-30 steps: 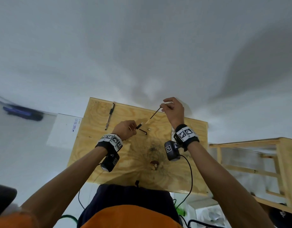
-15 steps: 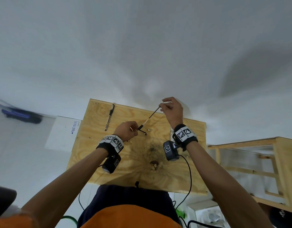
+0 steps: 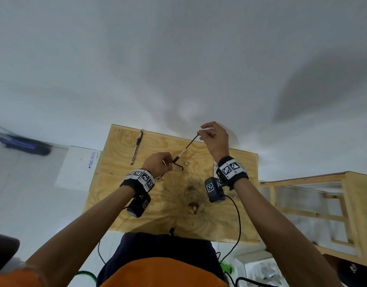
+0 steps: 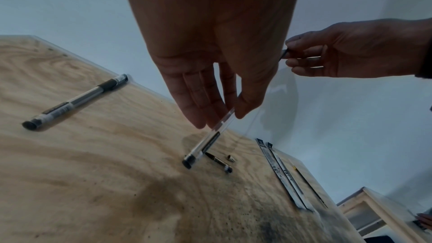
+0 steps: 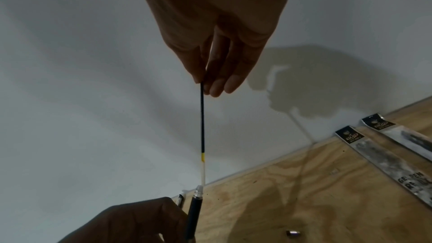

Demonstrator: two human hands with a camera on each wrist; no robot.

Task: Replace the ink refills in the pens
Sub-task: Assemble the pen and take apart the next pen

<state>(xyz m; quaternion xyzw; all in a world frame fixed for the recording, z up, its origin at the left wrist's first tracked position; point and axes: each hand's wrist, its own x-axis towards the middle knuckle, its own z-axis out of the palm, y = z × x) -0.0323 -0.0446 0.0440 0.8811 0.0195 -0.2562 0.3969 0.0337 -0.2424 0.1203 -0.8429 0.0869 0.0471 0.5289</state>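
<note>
From the head view, two hands work above a wooden table (image 3: 116,183). The left hand (image 3: 157,164) holds a clear pen tube (image 3: 175,160) in its fingertips. The right hand (image 3: 214,139) is higher and farther away, and it pinches one thin black refill (image 3: 191,142). The refill is long and slanted, and its low end goes into the pen tube. One whole pen (image 3: 137,147) lies flat near the far left edge of the table, pointing away from the person. One small black pen piece (image 3: 179,166) and one tiny metal tip (image 3: 186,163) lie just beside the left hand.

From the left wrist view, the left hand (image 4: 210,43) points its fingers down, and they close on the top part of the pen tube (image 4: 205,141). The tube slants, and its black end is low near the table (image 4: 93,182). The whole pen (image 4: 74,101) lies on the left. The small black pen piece (image 4: 218,160) and the metal tip (image 4: 231,158) lie by the tube's low end. Two refill packets (image 4: 280,173) lie side by side on the right. The right hand (image 4: 350,51) is up high, its fingers closed on the refill end.

From the right wrist view, the right hand (image 5: 217,34) pinches the top of the refill (image 5: 202,117). The refill runs straight down the picture. It is black, then yellow, then white at the bottom, where it enters the pen tube (image 5: 194,210). The left hand (image 5: 131,223) holds that tube. The two refill packets (image 5: 385,154) lie on the table (image 5: 304,200) at the right, and the metal tip (image 5: 293,233) lies near the bottom.
</note>
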